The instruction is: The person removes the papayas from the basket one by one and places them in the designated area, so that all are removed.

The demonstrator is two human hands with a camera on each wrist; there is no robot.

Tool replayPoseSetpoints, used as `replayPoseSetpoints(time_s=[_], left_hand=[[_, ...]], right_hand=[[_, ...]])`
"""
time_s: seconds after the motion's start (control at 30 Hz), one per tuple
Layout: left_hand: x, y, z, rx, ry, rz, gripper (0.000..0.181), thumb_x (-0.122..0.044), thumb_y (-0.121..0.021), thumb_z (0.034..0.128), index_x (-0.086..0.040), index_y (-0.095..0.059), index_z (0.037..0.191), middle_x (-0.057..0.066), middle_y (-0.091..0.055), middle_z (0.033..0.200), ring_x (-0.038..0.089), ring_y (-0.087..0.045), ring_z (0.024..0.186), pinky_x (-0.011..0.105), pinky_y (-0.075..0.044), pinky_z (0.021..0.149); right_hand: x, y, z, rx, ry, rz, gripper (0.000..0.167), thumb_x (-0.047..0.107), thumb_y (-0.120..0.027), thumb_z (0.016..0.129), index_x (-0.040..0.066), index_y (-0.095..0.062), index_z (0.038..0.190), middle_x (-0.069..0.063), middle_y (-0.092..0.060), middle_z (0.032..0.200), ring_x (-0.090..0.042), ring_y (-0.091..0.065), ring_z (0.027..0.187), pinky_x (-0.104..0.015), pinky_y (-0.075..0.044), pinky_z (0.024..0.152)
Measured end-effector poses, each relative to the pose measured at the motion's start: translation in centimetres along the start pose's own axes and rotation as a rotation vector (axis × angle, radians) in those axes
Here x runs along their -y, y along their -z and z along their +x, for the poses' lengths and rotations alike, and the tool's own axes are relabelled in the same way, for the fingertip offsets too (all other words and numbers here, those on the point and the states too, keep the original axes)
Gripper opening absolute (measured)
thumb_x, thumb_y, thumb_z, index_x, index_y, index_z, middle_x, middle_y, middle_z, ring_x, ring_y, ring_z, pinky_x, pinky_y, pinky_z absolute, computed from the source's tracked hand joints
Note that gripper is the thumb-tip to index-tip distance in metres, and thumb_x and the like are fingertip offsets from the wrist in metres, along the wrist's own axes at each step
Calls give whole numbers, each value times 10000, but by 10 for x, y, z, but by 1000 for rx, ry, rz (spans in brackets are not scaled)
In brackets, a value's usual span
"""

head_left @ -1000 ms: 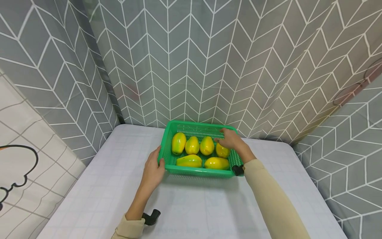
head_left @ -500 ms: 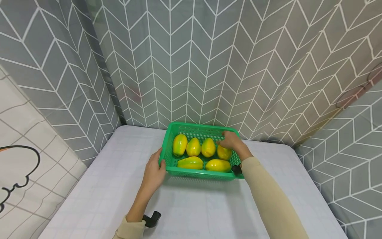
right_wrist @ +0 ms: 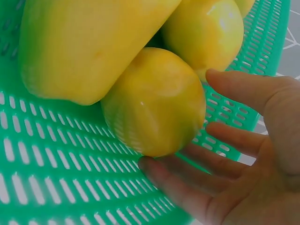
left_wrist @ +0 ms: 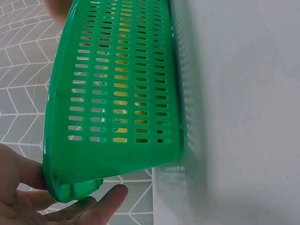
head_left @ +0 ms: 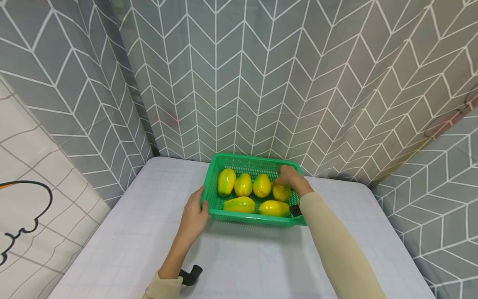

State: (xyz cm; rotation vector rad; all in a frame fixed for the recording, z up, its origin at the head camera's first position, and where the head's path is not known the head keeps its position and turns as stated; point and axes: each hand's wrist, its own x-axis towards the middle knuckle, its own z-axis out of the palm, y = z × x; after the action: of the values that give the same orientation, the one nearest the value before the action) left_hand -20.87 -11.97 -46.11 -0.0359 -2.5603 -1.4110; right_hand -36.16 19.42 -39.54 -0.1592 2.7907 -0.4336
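Observation:
A green slotted plastic basket (head_left: 254, 217) on the table holds several yellow papayas with greenish patches. My left hand (head_left: 193, 216) grips the basket's left rim; in the left wrist view, thumb and fingers sit on either side of the rim near a corner. Inside the basket, my right hand (head_left: 292, 178) is at the right-hand papaya (head_left: 281, 193) of the back row. In the right wrist view, that papaya (right_wrist: 154, 103) lies against the basket wall, fingertips touching or close beside it, thumb extended near the neighbouring papaya (right_wrist: 205, 37). The hand partly covers its papaya in the head view.
A white-covered table (head_left: 242, 261) extends in front of and beside the basket. Grey curtain (head_left: 231, 83) with white chevron lines hangs close behind the table and along its sides. A black wrist mount (head_left: 191, 275) sticks out from the left wrist.
The view has shifted slightly. My right hand has moved slightly at the right-hand papaya. The left hand stays on the rim, and the papayas keep their arrangement.

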Motion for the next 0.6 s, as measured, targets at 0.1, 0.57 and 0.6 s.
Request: replayPoseSetpoints(time_s=[0.1, 0.57, 0.6], left_hand=[[1, 0, -1, 3, 0, -3, 537, -61, -454, 1084, 53, -377, 1603, 289, -428, 1634, 460, -401, 1541, 638, -346, 1251], [0, 0, -1, 20, 16, -8, 542, -79, -441, 1094, 40, -359, 1616, 285, -410, 1648, 455, -383, 1555, 634, -334, 1260], [0, 0, -1, 21, 16, -8, 542, -79, -442, 1093, 41, -359, 1616, 287, -412, 1646, 456, -385, 1554, 633, -335, 1259]], right_hand=[[1, 0, 2, 21, -21, 9, 612, 260, -724, 970, -94, -537, 1432, -302, -587, 1447, -408, -643, 1241, -462, -655, 814], [5, -3, 3, 88, -28, 5, 601, 262, -723, 985, -83, -560, 1449, -299, -583, 1469, -415, -645, 1263, -505, -640, 907], [5, -3, 3, 96, -26, 3, 602, 262, -718, 989, -81, -556, 1455, -299, -574, 1480, -417, -639, 1274, -508, -639, 911]])
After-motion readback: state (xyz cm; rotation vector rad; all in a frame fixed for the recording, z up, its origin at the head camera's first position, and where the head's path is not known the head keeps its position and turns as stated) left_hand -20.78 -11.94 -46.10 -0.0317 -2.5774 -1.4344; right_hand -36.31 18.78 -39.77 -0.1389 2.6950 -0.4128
